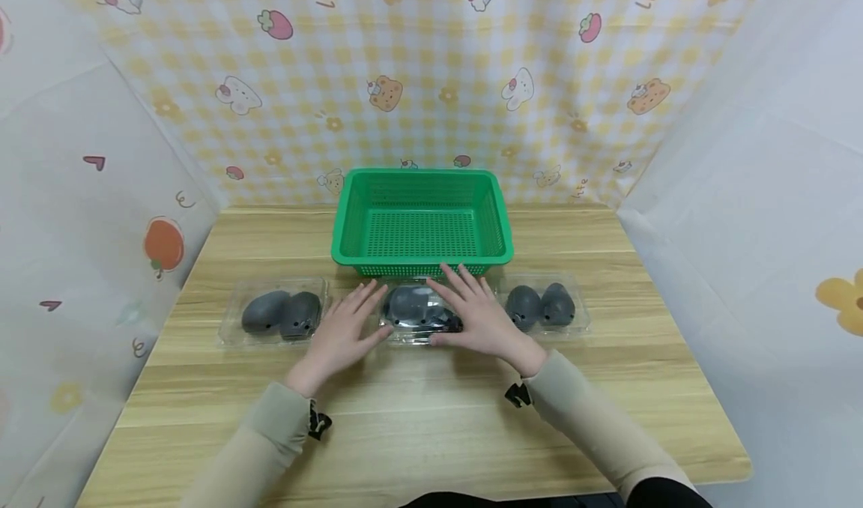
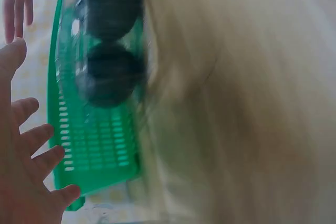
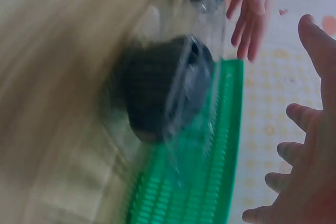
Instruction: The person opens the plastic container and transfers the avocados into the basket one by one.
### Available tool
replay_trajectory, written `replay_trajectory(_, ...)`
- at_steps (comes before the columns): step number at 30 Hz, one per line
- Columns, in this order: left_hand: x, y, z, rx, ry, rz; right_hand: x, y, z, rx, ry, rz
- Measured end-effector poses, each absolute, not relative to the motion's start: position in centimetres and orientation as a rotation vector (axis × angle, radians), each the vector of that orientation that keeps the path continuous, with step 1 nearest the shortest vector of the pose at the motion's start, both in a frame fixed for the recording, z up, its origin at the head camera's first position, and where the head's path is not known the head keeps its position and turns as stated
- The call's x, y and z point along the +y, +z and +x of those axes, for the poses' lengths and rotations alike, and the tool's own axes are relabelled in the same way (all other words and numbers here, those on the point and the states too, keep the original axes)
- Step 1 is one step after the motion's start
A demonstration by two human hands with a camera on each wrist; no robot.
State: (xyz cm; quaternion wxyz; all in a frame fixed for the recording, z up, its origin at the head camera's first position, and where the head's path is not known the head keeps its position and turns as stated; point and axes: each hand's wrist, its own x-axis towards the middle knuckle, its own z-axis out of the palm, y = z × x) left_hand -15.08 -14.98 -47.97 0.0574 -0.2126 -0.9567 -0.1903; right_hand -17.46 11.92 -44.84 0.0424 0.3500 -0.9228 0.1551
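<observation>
Flanking the middle clear box [image 1: 407,336] before the green basket [image 1: 404,261] at the worktop's [image 1: 418,433] far edge, left hand [image 1: 341,332] and right hand [image 1: 483,322] have the grip spread — uneven pressure could skid it basketward.

Three clear plastic packs stand in a row on the wood-grain tabletop [image 1: 418,433]: a left pack [image 1: 231,333], a middle pack [image 1: 404,339] and a right pack [image 1: 581,327], each holding dark grey rounded pieces [image 1: 266,312]. The person's left grip [image 1: 344,333] and right grip [image 1: 482,319], fingers spread, flank the middle one; contact is unclear. Behind sits a green basket [image 1: 421,232], before a yellow-checked cloth [image 1: 431,58].
</observation>
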Motion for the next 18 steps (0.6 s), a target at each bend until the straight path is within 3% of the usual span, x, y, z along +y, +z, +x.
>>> replay_trajectory(8, -14.1, -49.4, -14.4, -2.934, -0.766, -0.586, 9.7, -47.2, -17.7, -2.860, 0.448, 1.214)
replay_trajectory(18, -13.7, -50.6, -14.4, -2.955, -0.956, -0.529, 8.2, -49.4, -19.1, -2.832, 0.212, 1.181)
